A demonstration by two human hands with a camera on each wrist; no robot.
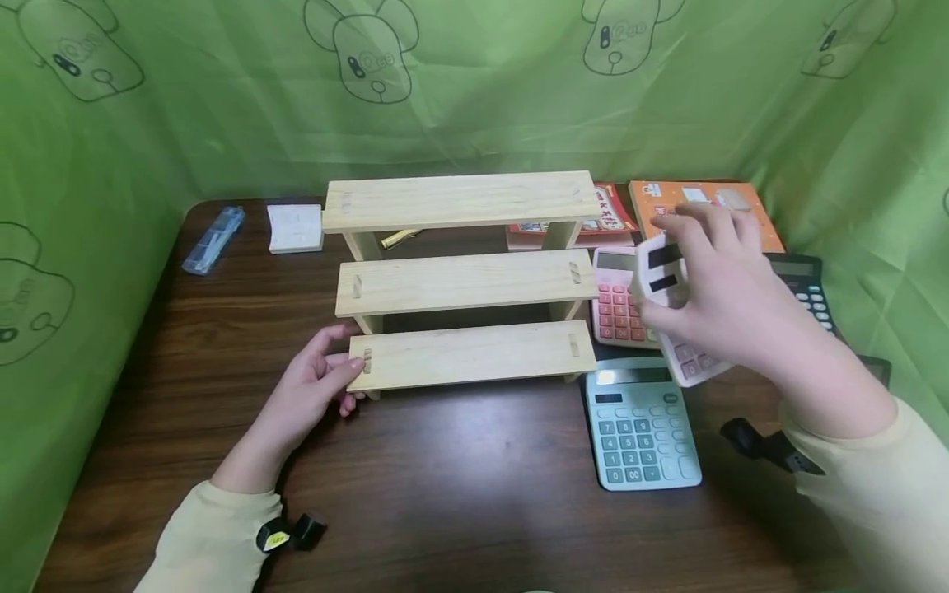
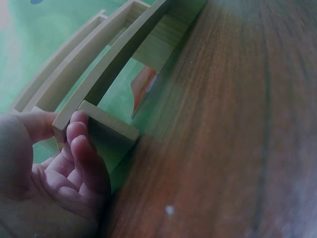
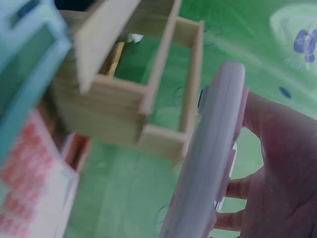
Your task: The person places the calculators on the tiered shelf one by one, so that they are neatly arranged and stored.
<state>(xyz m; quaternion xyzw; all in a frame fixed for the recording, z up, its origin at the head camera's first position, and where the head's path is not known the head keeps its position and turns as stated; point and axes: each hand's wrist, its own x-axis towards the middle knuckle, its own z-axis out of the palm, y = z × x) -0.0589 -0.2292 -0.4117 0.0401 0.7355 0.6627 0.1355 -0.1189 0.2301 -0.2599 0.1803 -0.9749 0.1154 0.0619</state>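
A three-step wooden rack [image 1: 467,284] stands on the dark wood table. My left hand [image 1: 315,379] grips the left end of its lowest board, thumb on top and fingers underneath, as the left wrist view also shows. To the right of the rack, my right hand [image 1: 741,280] holds a white calculator with pinkish keys [image 1: 691,362], raised and tilted; the hand covers much of it. In the right wrist view this calculator [image 3: 210,153] appears edge-on. Below it lie a pink calculator [image 1: 617,313] and a light blue calculator [image 1: 641,449], side by side with the rack's right end.
A black calculator [image 1: 804,268] lies beyond my right wrist. Behind are an orange book [image 1: 700,198] and a red book [image 1: 615,212]. At the back left are a white paper pad [image 1: 295,228] and a blue translucent packet [image 1: 213,240]. Green curtains [image 1: 474,107] enclose the table.
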